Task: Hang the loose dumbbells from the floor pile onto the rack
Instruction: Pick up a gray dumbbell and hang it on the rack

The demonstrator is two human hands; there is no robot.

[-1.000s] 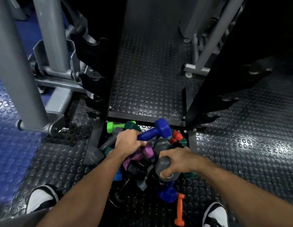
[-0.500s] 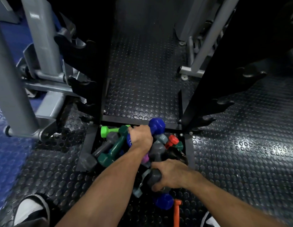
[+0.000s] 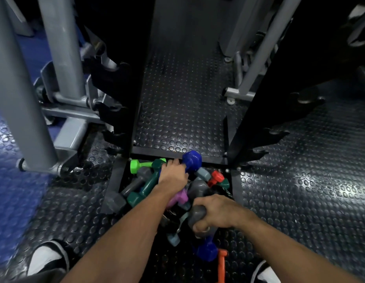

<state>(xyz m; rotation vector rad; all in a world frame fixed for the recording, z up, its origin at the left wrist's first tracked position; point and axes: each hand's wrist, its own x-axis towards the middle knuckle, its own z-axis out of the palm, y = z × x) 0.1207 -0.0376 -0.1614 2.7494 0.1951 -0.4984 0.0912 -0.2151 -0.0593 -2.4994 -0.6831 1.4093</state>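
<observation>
A pile of small coloured dumbbells lies on the floor at the foot of the black rack (image 3: 257,111). My left hand (image 3: 173,173) grips the handle of a blue dumbbell (image 3: 191,161), whose far head sticks up at the pile's back edge. My right hand (image 3: 213,211) grips a grey dumbbell (image 3: 196,216) at the pile's near side. Around them lie a bright green dumbbell (image 3: 137,165), a dark green one (image 3: 145,186), a purple one (image 3: 180,198), a red one (image 3: 216,177) and another blue one (image 3: 207,251).
The rack's black uprights with notched arms stand left (image 3: 124,88) and right of the pile. A grey machine frame (image 3: 26,111) is on the left, another grey frame (image 3: 241,86) behind on the right. An orange dumbbell (image 3: 222,266) lies near my right shoe (image 3: 265,272). The floor is studded rubber.
My left hand has carried the blue dumbbell from above the pile's middle back toward the rack's base bar. My right hand keeps its grip on the grey dumbbell, about where it was.
</observation>
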